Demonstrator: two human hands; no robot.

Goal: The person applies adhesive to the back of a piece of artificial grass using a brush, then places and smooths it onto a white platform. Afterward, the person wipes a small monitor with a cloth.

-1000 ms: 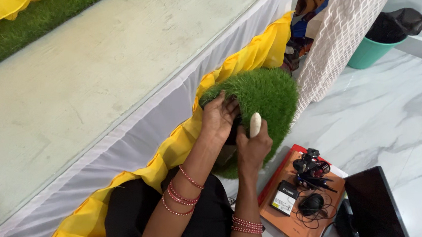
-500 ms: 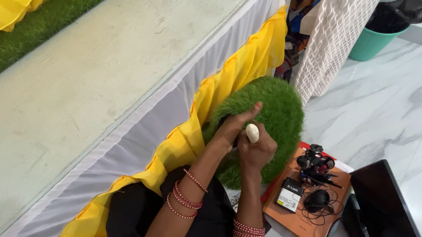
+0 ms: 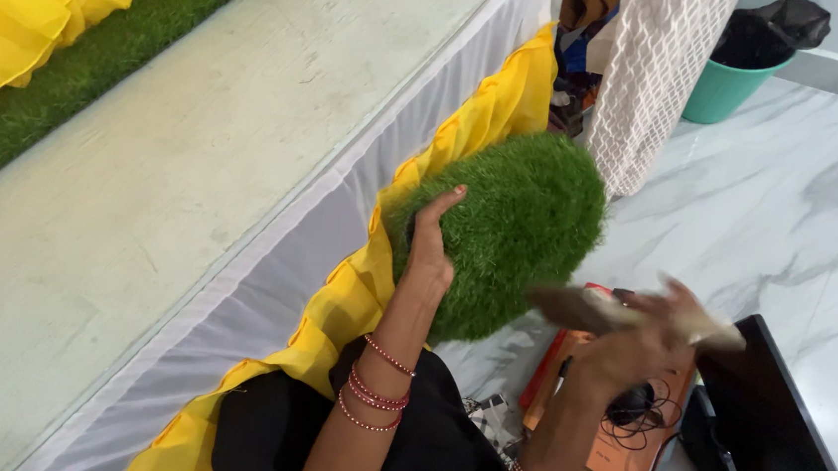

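My left hand (image 3: 430, 246) grips the side of a rolled piece of green artificial grass (image 3: 525, 224), held upright against the yellow fabric edging (image 3: 355, 290) of a platform. My right hand (image 3: 646, 328) is off the roll, to its lower right, and blurred by motion. A pale streak runs across that hand, and whether it holds anything cannot be told. Red bangles circle both wrists. Black clothing covers my lap below.
An orange board (image 3: 620, 461) with black cables and small devices lies on the marble floor (image 3: 819, 217), beside a black flat panel (image 3: 781, 443). A teal bin (image 3: 735, 86) with a black bag stands behind. A white lattice cloth (image 3: 656, 75) hangs nearby. The concrete platform (image 3: 174, 176) has white skirting.
My right hand, which held a small white object against the grass roll, has swung away to the right and down. My left hand stays on the roll, which now sits higher in view.
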